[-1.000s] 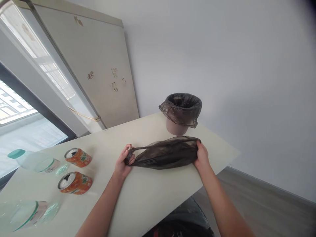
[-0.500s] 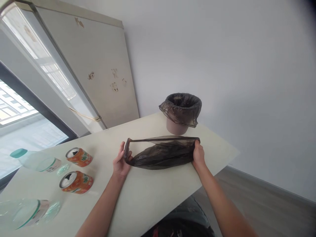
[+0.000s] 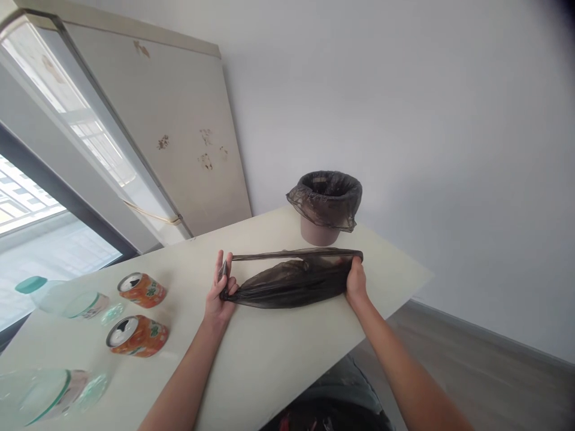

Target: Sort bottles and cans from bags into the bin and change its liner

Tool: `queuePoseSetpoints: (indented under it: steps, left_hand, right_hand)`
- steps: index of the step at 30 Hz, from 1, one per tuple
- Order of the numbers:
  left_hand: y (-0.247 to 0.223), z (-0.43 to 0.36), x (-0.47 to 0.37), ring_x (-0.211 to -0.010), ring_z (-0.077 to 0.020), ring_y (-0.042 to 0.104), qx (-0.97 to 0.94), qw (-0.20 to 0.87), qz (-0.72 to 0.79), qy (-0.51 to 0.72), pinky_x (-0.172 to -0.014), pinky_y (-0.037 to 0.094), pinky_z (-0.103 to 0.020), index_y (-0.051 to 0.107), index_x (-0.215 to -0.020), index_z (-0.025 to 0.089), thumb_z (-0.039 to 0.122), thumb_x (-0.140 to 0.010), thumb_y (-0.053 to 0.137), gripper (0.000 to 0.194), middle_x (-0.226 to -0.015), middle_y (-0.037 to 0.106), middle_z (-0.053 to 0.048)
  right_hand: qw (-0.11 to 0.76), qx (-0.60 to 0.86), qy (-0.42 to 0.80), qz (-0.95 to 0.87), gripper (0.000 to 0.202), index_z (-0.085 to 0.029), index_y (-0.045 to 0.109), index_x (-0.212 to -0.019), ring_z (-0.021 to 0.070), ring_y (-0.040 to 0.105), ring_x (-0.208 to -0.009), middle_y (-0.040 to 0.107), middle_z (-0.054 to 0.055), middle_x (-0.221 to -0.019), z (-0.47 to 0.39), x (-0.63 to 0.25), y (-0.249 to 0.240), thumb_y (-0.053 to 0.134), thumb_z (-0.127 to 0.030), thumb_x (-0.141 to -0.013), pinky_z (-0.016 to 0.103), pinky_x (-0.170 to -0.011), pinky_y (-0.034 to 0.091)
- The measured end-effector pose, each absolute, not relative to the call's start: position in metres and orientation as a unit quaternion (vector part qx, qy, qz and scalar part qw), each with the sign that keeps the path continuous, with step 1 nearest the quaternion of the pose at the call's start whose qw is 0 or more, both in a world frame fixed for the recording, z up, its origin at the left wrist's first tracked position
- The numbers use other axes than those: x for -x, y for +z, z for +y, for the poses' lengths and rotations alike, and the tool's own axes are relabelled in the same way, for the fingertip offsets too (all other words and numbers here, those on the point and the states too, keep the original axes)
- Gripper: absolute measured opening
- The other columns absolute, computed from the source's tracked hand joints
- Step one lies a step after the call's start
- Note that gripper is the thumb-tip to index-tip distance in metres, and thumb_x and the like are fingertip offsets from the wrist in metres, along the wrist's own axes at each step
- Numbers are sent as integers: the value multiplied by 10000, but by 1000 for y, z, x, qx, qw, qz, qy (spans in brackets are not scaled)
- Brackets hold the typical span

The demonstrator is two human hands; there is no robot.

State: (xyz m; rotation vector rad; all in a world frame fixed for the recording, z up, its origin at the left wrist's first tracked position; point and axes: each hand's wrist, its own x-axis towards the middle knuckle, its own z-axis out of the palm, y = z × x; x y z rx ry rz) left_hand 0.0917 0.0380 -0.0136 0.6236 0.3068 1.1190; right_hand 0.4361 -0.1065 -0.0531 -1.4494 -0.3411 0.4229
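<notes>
A thin black plastic garbage bag [image 3: 291, 284] is stretched sideways between my two hands, low over the white table. My left hand [image 3: 220, 293] has the bag's left end looped around its fingers, with some fingertips pointing up. At the other end, my right hand [image 3: 357, 278] is closed on the bag's upper right corner, its fingers mostly hidden behind the plastic. The upper edge runs as a narrow band, with a gap between it and the sagging lower part. Just beyond stands a small pinkish bin [image 3: 318, 232] lined with another black bag [image 3: 326, 206] folded over its rim.
On the left of the white table [image 3: 265, 371] lie two orange cans, the farther can [image 3: 142, 290] and the nearer can [image 3: 138, 336], beside a clear bottle [image 3: 63, 296] and another bottle [image 3: 40, 392]. A refrigerator [image 3: 148, 108] stands behind, against the wall [image 3: 381, 90].
My left fingers have shifted in the bag's left end, which has narrowed and bunched around them. The upper band sits closer to the lower part. My right hand keeps its hold.
</notes>
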Motion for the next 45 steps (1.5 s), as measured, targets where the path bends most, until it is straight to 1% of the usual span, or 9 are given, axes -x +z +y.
queuePoseSetpoints:
  steps: [12,15,18,23,26,29,33,39,45]
  left_hand:
    - [-17,42,-93,-510,-13,332,-311,784,164,511,-433,411,-135,719,-1331,286,219,-820,838,529,-1460,663,-69]
    - [-16,39,-100,-629,-51,491,-396,763,178,479,-569,519,-174,675,-1395,269,324,-860,831,559,-1424,671,-107]
    - [-16,32,-110,-1047,-192,671,-528,703,213,426,-903,596,-301,646,-1422,256,418,-866,829,607,-1476,626,-124]
    - [-22,14,-123,-1569,-413,329,-766,538,183,300,-1301,279,-540,450,-1597,308,521,-674,953,1072,-1687,391,-125]
    - [-28,5,-125,-1620,-438,173,-839,458,194,219,-1300,263,-589,337,-1654,355,466,-639,981,1207,-1734,298,-111]
    - [-32,6,-124,-1594,-398,286,-847,422,202,254,-1291,302,-559,302,-1661,350,321,-745,916,1103,-1702,360,-118]
    - [-33,13,-122,-1475,-334,496,-814,400,237,349,-1232,405,-512,365,-1616,305,153,-842,733,870,-1618,479,-132]
    - [-26,15,-124,-1508,-332,455,-794,403,255,377,-1270,350,-527,502,-1545,287,76,-762,705,835,-1609,500,-110]
    - [-24,21,-122,-1448,-300,536,-664,548,285,420,-1268,342,-505,705,-1360,262,93,-810,568,592,-1510,621,-83]
  right_hand:
    - [703,663,191,-175,701,-211,724,-820,276,722,-879,784,72,-894,-107,-438,-54,385,-815,-928,397,-857,559]
    - [685,661,208,-226,685,-200,762,-997,297,710,-1072,792,89,-1086,-110,-432,-46,466,-814,-919,418,-1012,529]
    - [647,641,252,-327,576,-231,744,-1227,306,640,-1280,730,69,-1329,-110,-413,-36,674,-686,-881,450,-1184,428]
    - [549,661,257,-442,565,-195,739,-1308,412,433,-1485,624,146,-1480,-95,-351,-29,815,-417,-794,613,-1303,201]
    - [536,656,284,-449,470,-201,726,-1336,383,490,-1457,642,155,-1452,-83,-303,-23,667,-415,-922,605,-1273,302]
    - [528,620,347,-464,494,-239,663,-1429,316,606,-1364,668,102,-1430,-80,-266,-11,545,-466,-1006,526,-1196,460]
    - [550,573,401,-457,582,-235,654,-1439,339,610,-1356,689,101,-1396,-87,-252,-1,699,-511,-929,511,-1190,474]
    - [662,556,328,-381,510,-224,668,-1367,313,622,-1330,682,109,-1396,-83,-269,-16,680,-505,-941,504,-1186,475]
    - [704,493,239,-453,508,-257,516,-1388,261,691,-1128,708,87,-1264,-87,-267,-24,683,-288,-909,431,-1040,551]
